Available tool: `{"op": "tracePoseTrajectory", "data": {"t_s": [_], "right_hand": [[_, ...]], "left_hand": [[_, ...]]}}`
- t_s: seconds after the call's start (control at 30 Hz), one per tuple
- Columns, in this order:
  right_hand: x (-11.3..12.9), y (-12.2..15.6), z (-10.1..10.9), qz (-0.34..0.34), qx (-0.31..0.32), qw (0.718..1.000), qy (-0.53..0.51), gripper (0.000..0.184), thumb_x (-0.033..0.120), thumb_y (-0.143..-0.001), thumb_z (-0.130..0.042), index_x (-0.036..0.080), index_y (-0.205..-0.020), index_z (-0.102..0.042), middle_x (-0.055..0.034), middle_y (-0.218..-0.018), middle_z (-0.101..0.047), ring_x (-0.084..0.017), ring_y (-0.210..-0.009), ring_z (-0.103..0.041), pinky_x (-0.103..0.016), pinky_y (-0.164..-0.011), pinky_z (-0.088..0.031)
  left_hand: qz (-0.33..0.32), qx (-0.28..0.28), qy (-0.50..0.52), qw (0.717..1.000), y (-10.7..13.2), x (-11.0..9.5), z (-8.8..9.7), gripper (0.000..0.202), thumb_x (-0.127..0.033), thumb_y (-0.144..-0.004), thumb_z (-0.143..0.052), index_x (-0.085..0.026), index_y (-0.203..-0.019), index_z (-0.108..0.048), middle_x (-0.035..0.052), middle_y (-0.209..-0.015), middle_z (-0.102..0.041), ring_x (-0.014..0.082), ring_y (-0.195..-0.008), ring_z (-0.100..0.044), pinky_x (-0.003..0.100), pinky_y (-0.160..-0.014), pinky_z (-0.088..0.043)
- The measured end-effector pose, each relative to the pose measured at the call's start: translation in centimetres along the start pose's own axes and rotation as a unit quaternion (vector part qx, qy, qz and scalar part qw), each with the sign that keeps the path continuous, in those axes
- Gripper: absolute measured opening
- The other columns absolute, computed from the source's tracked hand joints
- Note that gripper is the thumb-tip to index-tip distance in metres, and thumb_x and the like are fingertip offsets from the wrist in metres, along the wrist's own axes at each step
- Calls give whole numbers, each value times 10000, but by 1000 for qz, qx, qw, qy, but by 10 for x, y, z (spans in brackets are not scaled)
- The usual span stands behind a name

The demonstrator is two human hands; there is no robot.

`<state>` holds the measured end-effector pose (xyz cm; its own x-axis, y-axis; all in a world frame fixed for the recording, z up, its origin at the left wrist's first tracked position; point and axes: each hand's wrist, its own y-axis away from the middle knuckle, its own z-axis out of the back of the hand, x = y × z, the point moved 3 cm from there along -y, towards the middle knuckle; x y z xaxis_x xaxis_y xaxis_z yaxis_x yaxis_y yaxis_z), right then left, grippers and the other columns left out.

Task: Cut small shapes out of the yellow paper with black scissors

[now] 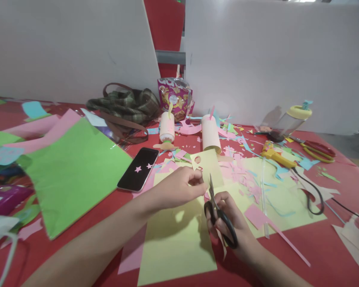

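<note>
My right hand [227, 217] grips a pair of black-handled scissors [219, 219], its blades pointing away from me and looking slightly parted. Close to the blades, my left hand [185, 185] is closed in a pinch. A small pink scrap [207, 195] shows at its fingertips, but what the fingers hold is mostly hidden. Just beyond them is a pale yellow piece of paper [211, 161] with a round hole cut in it. Under both hands lies a larger pale yellow sheet [173, 247], partly over pink paper [131, 251].
A phone [137, 171] carrying pink paper stars and a green sheet [77, 175] lie left. Two paper-wrapped cylinders [211, 133] [166, 123] stand ahead among scraps, before a snack bag [175, 97]. A yellow glue gun [278, 155], its cord, and red-and-yellow-handled scissors [318, 149] lie right.
</note>
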<state>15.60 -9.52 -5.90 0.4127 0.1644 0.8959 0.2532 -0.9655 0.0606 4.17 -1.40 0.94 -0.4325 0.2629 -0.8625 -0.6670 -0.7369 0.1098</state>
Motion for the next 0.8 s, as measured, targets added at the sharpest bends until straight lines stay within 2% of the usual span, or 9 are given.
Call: {"op": "tracePoseTrajectory", "data": {"t_s": [0.27, 0.6, 0.8], "right_hand": [[-1, -1, 0, -7, 3, 1000, -2, 312, 394, -667, -601, 256, -799, -355, 62, -634, -427, -30, -385, -298, -161, -363, -212], [0, -2, 0, -24, 14, 999, -20, 336, 392, -630, -640, 229, -757, -375, 80, -570, -398, -19, -374, -312, -154, -359, -212], [-2, -3, 4, -50, 27, 998, -20, 333, 379, -623, -650, 207, -723, -383, 48, -622, -468, -13, -377, -337, -150, -356, -231]], "left_hand": [[26, 48, 22, 998, 0, 5, 5, 183, -234, -690, -416, -161, -522, -405, -59, -480, -318, 64, -431, -289, 192, -406, -212], [33, 109, 107, 988, -4, 15, 7, 169, -166, -649, -446, -141, -484, -422, -55, -464, -404, 55, -444, -350, 189, -430, -254], [44, 156, 169, 972, -8, 21, 9, 137, -140, -635, -470, -130, -500, -451, -55, -460, -432, 49, -448, -400, 183, -448, -301]]}}
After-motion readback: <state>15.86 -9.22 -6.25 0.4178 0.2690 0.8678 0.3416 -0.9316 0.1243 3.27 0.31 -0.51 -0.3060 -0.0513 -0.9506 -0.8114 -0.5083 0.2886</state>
